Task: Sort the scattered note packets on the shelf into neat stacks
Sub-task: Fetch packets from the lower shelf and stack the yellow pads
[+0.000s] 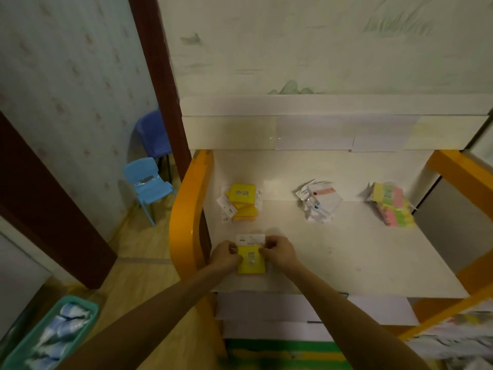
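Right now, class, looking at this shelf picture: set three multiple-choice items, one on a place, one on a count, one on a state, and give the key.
1. Where does the multicoloured stack lie on the shelf?
A. back right
B. front left
C. centre front

2. How many piles lie along the back?
A. one
B. three
C. five

3. How is the yellow packet at the front held?
A. untouched
B. by one hand
C. by both hands

Key: 1 A, it sits near the right orange frame. 2 B, yellow stack, white stack, multicoloured stack. 3 C, left hand and right hand grip its sides.
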